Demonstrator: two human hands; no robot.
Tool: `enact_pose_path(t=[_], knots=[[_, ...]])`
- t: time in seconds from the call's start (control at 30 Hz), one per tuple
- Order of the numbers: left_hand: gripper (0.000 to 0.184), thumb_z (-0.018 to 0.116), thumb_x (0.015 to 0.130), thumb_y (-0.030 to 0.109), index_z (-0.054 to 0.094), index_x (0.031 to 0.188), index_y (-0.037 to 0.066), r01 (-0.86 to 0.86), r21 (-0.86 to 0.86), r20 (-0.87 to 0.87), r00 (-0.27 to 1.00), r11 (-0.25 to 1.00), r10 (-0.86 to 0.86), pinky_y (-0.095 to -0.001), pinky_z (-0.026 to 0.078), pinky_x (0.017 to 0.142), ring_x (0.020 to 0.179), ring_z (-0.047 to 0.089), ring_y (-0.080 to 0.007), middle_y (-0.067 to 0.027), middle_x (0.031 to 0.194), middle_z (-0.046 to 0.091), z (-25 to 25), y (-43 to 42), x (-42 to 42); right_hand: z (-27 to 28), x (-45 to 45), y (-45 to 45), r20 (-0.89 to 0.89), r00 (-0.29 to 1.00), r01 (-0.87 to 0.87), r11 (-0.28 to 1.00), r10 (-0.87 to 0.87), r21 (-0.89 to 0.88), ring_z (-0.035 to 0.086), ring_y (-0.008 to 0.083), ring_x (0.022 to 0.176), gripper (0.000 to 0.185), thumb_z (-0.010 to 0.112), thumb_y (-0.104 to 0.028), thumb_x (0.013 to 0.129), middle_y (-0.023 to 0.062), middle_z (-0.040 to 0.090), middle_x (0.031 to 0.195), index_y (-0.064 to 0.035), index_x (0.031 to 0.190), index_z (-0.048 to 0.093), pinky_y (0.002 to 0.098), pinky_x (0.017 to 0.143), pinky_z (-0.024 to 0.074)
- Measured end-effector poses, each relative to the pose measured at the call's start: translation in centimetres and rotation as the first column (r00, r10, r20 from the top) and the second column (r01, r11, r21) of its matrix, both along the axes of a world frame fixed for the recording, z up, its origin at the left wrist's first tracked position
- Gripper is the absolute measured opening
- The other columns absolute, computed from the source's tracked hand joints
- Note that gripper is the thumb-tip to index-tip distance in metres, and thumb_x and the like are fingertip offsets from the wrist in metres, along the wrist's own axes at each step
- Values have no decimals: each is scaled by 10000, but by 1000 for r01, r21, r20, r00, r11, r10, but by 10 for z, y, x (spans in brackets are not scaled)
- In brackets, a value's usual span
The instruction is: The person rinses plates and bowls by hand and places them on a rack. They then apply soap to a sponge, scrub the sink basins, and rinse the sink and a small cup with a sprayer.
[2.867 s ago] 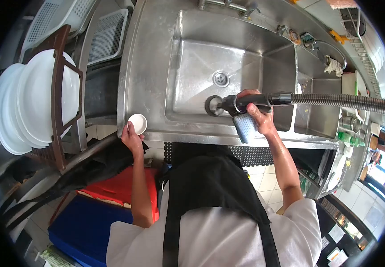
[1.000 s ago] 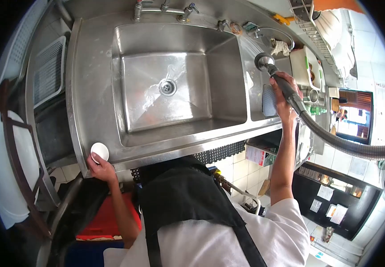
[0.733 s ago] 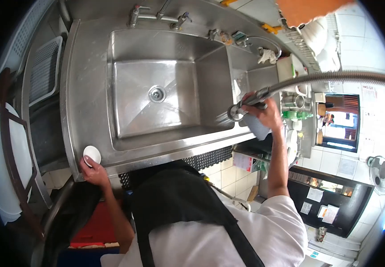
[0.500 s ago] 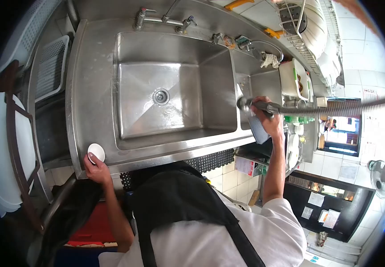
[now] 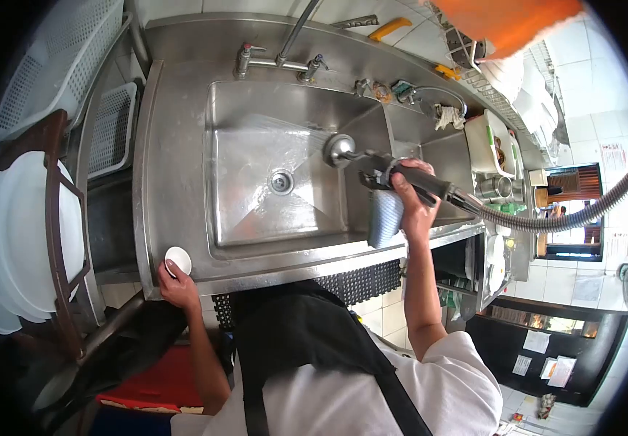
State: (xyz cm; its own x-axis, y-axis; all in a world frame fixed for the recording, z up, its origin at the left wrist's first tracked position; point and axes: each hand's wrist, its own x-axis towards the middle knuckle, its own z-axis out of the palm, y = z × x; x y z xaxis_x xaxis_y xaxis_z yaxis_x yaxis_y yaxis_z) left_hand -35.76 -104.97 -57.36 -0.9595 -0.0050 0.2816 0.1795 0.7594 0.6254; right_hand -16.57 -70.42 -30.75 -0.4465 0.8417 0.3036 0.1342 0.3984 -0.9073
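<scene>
A small white bowl (image 5: 178,261) is in my left hand (image 5: 179,288), at the front left corner of the steel counter. My right hand (image 5: 417,200) is wrapped round the black handle of a spray nozzle (image 5: 340,150), whose head points left over the large sink basin (image 5: 256,211). Water sprays from it toward the basin's back left. A blue and white cloth (image 5: 386,217) hangs below the handle, held against it by the same hand. The metal hose (image 5: 546,222) runs from the handle to the right edge.
White plates (image 5: 27,232) stand in a brown rack (image 5: 58,240) at the left, beside white baskets (image 5: 110,131). Taps (image 5: 279,64) line the sink's back. A smaller basin (image 5: 430,145) lies right. An orange cloth (image 5: 510,22) hangs at the upper right.
The spray nozzle has swung left from the divider between the basins to over the large basin, with my right hand and the cloth. My left hand still holds the bowl at the corner.
</scene>
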Motion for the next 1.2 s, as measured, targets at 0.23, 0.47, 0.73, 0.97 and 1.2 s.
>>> enact_pose_path(t=[0.23, 0.47, 0.73, 0.97, 1.2], knots=[[262, 543, 943, 244, 628, 1015, 6, 34, -6, -18, 999, 999, -34, -477, 486, 680, 816, 631, -413, -216, 934, 660, 0, -2, 1, -11, -22, -1, -149, 988, 59, 981, -31, 187, 582, 205, 988, 290, 752, -149, 812, 94, 616, 1038, -20, 1038, 623, 336, 905, 439], [281, 549, 941, 264, 639, 1001, 4, 106, 26, -49, 993, 994, -105, -485, 483, 654, 775, 631, -422, -236, 871, 658, 4, -2, 2, -42, 21, 50, -20, 944, 300, 835, -328, 462, 621, 229, 909, 288, 715, -238, 847, 113, 661, 964, -29, 1040, 665, 346, 830, 474], [170, 636, 867, 191, 637, 936, 35, 667, 232, 54, 718, 708, -694, -446, 506, 703, 801, 642, -385, -183, 859, 663, 35, 142, 61, -75, 42, 5, 226, 965, 159, 981, -132, -106, 621, 123, 797, 311, 699, -219, 857, 55, 687, 861, -24, 1095, 654, 275, 762, 490], [407, 614, 862, 351, 578, 1184, 106, 355, 865, 390, -36, 353, -920, -421, 507, 864, 1020, 621, -298, -156, 1140, 620, -60, 286, 75, -67, 13, -34, 284, 955, 98, 994, -82, -42, 676, 331, 809, 357, 651, -316, 861, 194, 681, 868, -46, 1095, 630, 400, 730, 524], [602, 592, 890, 294, 359, 1416, 116, -222, 932, 137, -518, 287, -844, -405, 414, 1029, 1240, 490, -260, -127, 1348, 492, -92, 316, 85, -113, 48, -36, 27, 988, 151, 988, -152, 39, 642, 366, 871, 446, 614, -362, 882, 175, 660, 964, -75, 1219, 562, 428, 818, 500]])
